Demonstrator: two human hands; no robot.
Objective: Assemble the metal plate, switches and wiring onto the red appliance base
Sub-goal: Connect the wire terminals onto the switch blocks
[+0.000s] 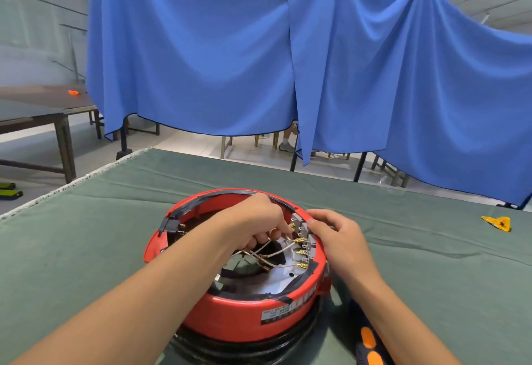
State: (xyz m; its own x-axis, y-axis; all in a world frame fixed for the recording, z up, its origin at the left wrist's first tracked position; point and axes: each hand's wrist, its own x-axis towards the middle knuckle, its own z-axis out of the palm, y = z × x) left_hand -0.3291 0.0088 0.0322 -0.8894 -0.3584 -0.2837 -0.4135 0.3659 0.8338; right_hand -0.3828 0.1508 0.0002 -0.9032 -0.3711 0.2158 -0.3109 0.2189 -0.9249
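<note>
base: and here's the red appliance base [247, 311], round and open-topped, sitting on the green cloth [86, 249] near the table's front edge, right under the camera.
inside: a shiny metal plate [270, 287] lies in the bottom of the shell, partly in shadow.
switches: a row of grey switches [305, 245] with brass terminals [299, 240] runs along the inner right wall of the base.
wiring: white wires [273, 253] cross the open middle and reach toward those terminals.
left hand: the left hand [256, 220] reaches over the rim and into the base, fingers curled, pinching a white wire close to the upper terminals.
right hand: the right hand [336, 233] sits on the right rim just beside the switches, fingers bent, thumb tip pressing at the top of the switch row; cannot tell if it truly grips anything.
label: a white-and-black sticker [277, 314] shows on the front right of the outer red wall.
tool: a black and orange handle [370, 341] lies on the cloth near the right forearm.
further out: a small yellow object [498, 222] rests on the cloth far right.
backdrop: a blue sheet [259, 62] hangs behind the table, with dark tables [43, 111] off to the left.
</note>
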